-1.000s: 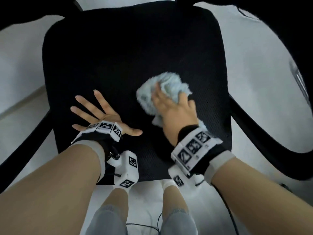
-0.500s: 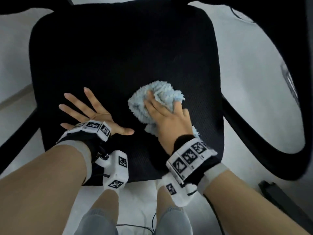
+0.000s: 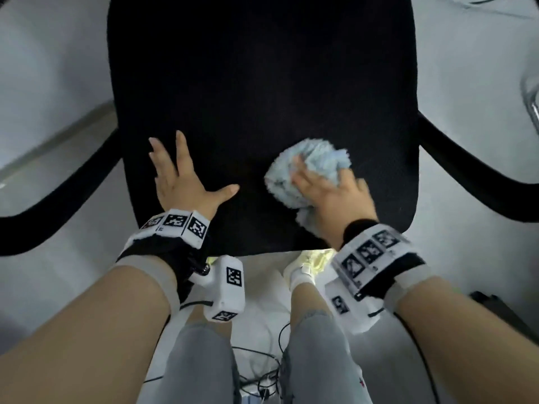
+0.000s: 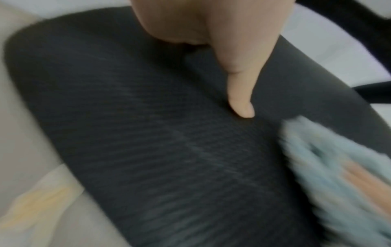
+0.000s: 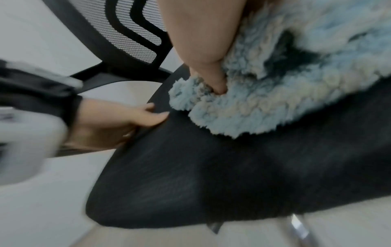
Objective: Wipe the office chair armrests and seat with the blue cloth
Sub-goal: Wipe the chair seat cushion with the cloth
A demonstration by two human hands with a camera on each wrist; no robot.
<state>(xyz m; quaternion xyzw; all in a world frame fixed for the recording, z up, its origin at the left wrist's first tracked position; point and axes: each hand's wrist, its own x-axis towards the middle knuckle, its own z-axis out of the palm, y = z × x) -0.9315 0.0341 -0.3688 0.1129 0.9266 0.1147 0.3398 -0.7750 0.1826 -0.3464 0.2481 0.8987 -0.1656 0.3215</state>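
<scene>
The black mesh seat (image 3: 262, 97) of the office chair fills the head view. My right hand (image 3: 329, 193) grips the bunched fluffy blue cloth (image 3: 280, 185) and presses it on the seat's front right part. In the right wrist view my thumb (image 5: 211, 70) digs into the cloth (image 5: 253, 108). My left hand (image 3: 183, 179) lies flat and open on the front left of the seat, its thumb (image 4: 241, 93) stretched toward the cloth (image 4: 330, 158). The black armrests curve out at left (image 3: 58, 205) and right (image 3: 466, 164); neither hand touches them.
The mesh backrest (image 5: 131, 38) stands behind the seat. My legs are at the seat's front edge, with loose cables (image 3: 262, 371) on the pale floor between them. A chrome part (image 3: 533, 103) shows at the right edge and a dark object (image 3: 495, 307) at lower right.
My right hand has slid the cloth back toward the seat's front edge and is blurred with motion. The left hand's fingers have closed together and turned to point straight ahead.
</scene>
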